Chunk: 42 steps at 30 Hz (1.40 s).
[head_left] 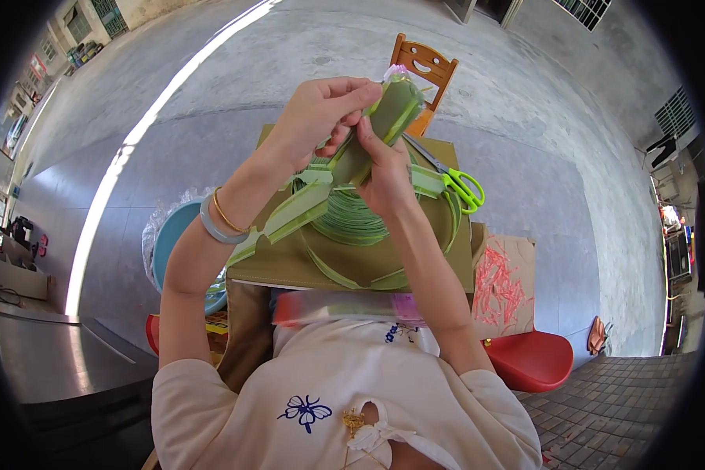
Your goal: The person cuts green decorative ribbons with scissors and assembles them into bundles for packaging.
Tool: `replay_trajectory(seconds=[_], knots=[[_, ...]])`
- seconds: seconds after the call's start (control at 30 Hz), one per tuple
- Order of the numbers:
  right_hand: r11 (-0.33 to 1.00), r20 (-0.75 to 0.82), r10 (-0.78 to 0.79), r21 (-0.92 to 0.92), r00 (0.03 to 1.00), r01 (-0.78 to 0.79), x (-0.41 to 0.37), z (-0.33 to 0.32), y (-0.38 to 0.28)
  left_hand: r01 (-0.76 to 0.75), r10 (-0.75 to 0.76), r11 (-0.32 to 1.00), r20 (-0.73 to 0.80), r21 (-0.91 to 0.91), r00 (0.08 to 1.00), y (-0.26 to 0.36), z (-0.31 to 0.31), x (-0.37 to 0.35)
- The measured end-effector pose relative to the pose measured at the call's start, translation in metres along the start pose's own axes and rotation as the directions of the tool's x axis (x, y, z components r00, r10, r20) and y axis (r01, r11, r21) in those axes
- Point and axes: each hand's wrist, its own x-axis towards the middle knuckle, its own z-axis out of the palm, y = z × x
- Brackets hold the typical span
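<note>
1. Your left hand point(325, 113) has thumb and fingers pinched on the upper edge of a green bundle point(399, 110) with a pink tip.
2. Your right hand point(385, 172) wraps its lower part, holding it above the table point(446, 270).
3. Below lie coiled green ribbon point(348, 219) and scissors point(464, 190).

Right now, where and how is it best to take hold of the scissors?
Probably by the bright green handles, coming from the right side of the table, with the right hand once free. The handle loops face outward at the table's right edge, while the blades point inward and away from the body.
</note>
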Motion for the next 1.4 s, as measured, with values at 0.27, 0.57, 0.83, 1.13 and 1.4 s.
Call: replay_trajectory(seconds=[0.27,0.57,0.83,1.13,1.4], knots=[[0.905,0.158,-0.305,0.354,0.939,0.235,-0.016,-0.03,-0.104,0.395,-0.4,0.898,0.73,0.192,0.555,-0.042,-0.04,-0.043],[0.925,-0.125,-0.34,0.134,0.932,0.355,-0.026,-0.079,-0.119,0.351,-0.408,0.913,0.409,0.208,0.816,0.015,-0.023,-0.076],[0.969,-0.231,-0.177,0.13,0.957,0.21,-0.015,-0.03,-0.041,0.031,-0.471,0.75,0.5,0.661,0.726,0.044,-0.086,-0.082],[0.948,-0.2,-0.023,0.308,0.98,0.085,-0.007,0.062,0.012,-0.218,0.047,0.939,0.528,0.266,0.848,0.087,-0.164,-0.125],[0.944,-0.249,-0.231,0.177,0.941,0.279,0.01,0.011,-0.03,-0.472,0.255,0.802,0.505,0.366,0.825,0.119,-0.034,-0.082]])
